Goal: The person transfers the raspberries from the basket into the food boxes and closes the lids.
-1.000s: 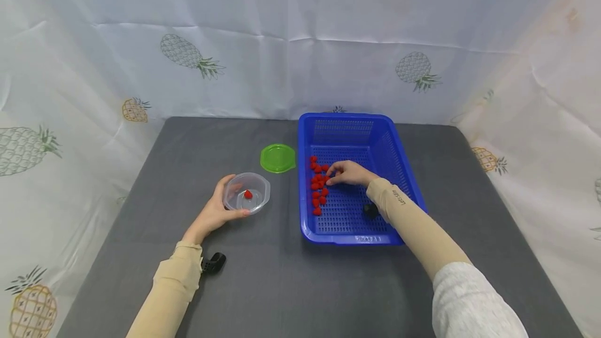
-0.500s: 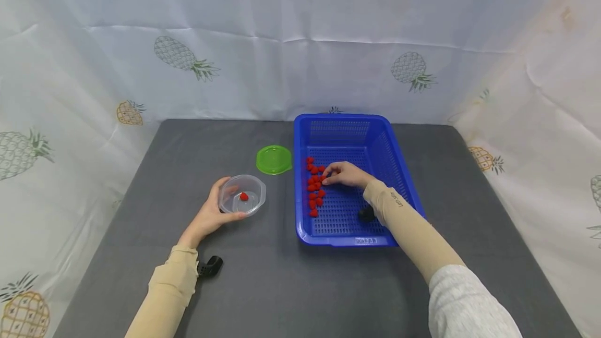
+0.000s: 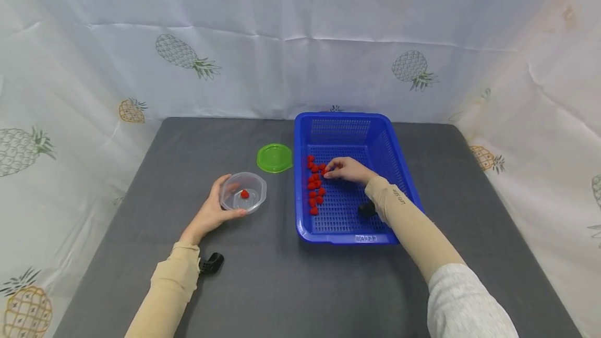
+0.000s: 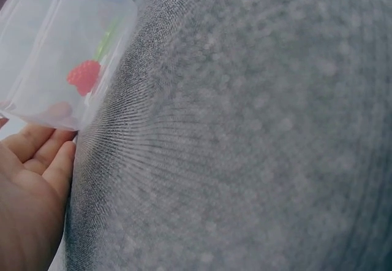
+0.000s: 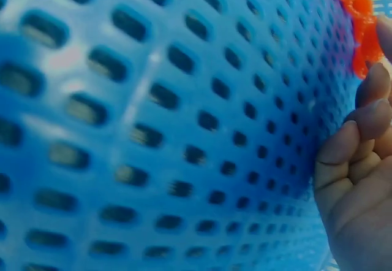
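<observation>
Head view: we grip a clear plastic tub (image 3: 263,192) with our left hand (image 3: 210,216), seemingly to steady it around one bumpy red raspberry (image 3: 244,194), while our right hand (image 3: 348,169) narrows over red raspberries (image 3: 313,211) inside a blue perforated plastic basket (image 3: 328,239), any pinch impossible to tell.

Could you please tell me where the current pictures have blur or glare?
Head view: left hand and right hand look reasonably sharp; left wrist view: gray table mostly blurred, berry inside the bowl a little soft but recognizable; right wrist view: pale glare on the left part of the basket.
</observation>
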